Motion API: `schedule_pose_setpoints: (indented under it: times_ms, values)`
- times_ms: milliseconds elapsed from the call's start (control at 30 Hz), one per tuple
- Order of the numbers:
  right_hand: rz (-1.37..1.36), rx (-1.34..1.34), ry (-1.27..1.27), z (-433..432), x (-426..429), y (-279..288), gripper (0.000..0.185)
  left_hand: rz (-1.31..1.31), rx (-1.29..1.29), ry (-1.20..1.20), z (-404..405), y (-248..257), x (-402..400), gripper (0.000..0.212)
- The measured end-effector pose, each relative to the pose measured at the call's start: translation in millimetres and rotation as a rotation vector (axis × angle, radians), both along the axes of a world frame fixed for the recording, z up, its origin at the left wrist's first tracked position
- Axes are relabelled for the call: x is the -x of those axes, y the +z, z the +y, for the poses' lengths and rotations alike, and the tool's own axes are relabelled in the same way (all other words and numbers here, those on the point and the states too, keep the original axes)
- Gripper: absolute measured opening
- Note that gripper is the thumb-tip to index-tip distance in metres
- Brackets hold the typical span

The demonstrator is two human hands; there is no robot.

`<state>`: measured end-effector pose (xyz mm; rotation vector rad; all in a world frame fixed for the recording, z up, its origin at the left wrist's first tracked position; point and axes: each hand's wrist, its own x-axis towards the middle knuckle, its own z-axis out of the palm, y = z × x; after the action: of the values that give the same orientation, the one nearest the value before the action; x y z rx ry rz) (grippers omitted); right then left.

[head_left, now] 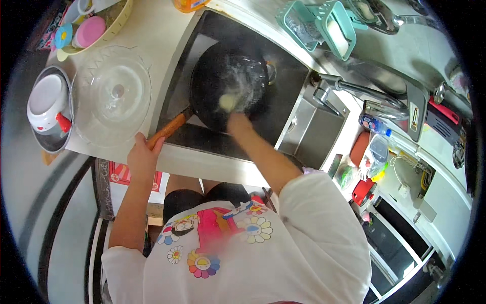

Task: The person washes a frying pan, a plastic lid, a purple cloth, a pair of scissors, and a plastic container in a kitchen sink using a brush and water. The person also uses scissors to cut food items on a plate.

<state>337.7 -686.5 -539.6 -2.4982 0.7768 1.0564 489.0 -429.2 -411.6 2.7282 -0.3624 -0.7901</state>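
A black wok (pixel 212 76) with a wooden handle (pixel 171 128) sits on the dark stovetop (pixel 193 140). Steam rises inside it. My left hand (pixel 147 152) grips the end of that handle. Over the near part of the wok is my right hand (pixel 239 123), with its fingers partly hidden and blurred. Just beyond its fingertips a pale yellowish round thing (pixel 228 102) shows in the wok; whether the hand holds it cannot be made out. A large clear glass bowl or lid (pixel 114 95) lies on the counter left of the stove.
Left on the counter, a white lidded pot (pixel 47 98) sits in a metal bowl (pixel 53 142), below a yellow basket (pixel 114 32) of cups. An orange bottle (pixel 188 4) stands behind the stove. To the right are a steel sink (pixel 313 129), faucet (pixel 326 97) and green sponge rack (pixel 336 34).
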Motion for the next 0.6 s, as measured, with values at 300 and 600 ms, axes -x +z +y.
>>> schedule_pose_setpoints:
  times_ms: [300, 600]
  values:
    - [-0.028, -0.146, 0.054, 21, 7, 37, 0.022, -0.002, 0.003, 0.024, 0, -1, 2, 0.046]
    - [0.234, 0.106, 0.086, -65, 6, 60, 0.027, -0.006, 0.001, 0.016, 4, -8, 2, 0.049]
